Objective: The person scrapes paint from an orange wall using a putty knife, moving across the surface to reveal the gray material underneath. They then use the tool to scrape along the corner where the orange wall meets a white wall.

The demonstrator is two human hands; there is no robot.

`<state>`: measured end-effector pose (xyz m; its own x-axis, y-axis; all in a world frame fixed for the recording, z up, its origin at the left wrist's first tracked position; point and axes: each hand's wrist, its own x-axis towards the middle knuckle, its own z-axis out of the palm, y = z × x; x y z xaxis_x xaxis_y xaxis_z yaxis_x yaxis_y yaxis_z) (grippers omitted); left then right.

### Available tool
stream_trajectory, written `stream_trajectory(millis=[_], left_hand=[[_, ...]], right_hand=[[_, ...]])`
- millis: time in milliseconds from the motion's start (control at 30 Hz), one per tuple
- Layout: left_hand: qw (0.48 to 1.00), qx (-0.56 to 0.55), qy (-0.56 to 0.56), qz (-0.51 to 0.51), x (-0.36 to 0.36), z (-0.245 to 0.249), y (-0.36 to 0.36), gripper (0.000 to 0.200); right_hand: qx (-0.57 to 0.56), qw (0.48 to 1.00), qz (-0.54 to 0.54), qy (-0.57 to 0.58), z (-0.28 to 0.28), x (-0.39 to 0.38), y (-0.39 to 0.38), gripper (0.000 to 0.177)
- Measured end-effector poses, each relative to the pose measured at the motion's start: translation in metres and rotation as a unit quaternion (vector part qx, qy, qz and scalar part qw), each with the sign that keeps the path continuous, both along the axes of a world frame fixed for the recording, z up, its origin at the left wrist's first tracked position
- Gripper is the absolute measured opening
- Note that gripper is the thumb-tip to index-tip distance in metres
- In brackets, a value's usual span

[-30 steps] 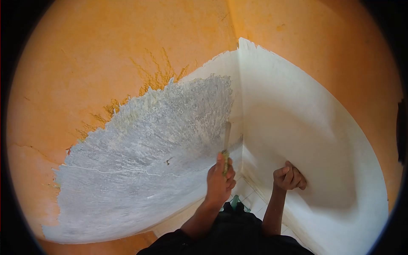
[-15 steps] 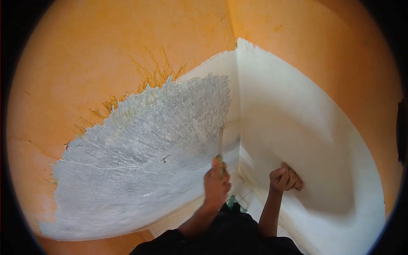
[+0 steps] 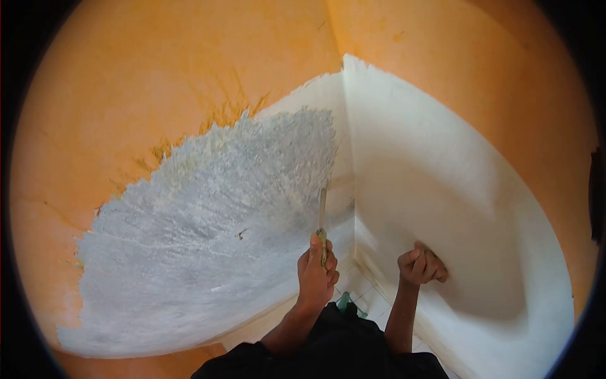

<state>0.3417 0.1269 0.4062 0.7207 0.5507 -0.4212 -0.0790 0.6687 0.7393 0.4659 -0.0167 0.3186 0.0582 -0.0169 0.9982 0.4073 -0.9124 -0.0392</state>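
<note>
My left hand point(image 3: 317, 270) is wrapped round the worn handle of a scraper point(image 3: 322, 211). The narrow blade points up, its tip at the right edge of the rough grey patch point(image 3: 221, 189) on the left wall. A pale strip of wall point(image 3: 343, 151) lies between that patch and the corner. My right hand point(image 3: 422, 264) is closed, its knuckles close to or against the white lower part of the right wall point(image 3: 467, 240). Whether it holds anything is hidden.
Orange paint point(image 3: 158, 76) covers the upper walls, with brownish streaks above the grey patch. Below, floor tiles point(image 3: 377, 306) and a green object point(image 3: 344, 302) show near my dark clothing point(image 3: 341, 347). A dark object point(image 3: 595, 196) is at the far right edge.
My left hand and the scraper have shifted slightly left, and the blade shows more sharply. The walls sit slightly further left in view. My right hand has barely moved.
</note>
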Motion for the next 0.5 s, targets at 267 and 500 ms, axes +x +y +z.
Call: stream_trajectory(millis=[267,500], left_hand=[[1.000,0.013,0.002,-0.023,0.000,0.001,0.018,0.041],[1.000,0.010,0.003,0.012,-0.005,-0.002,0.005,0.041]], right_hand=[[0.015,1.000,-0.012,-0.007,0.000,0.003,0.004,0.026],[0.014,1.000,-0.006,-0.010,0.000,0.005,0.003,0.025]])
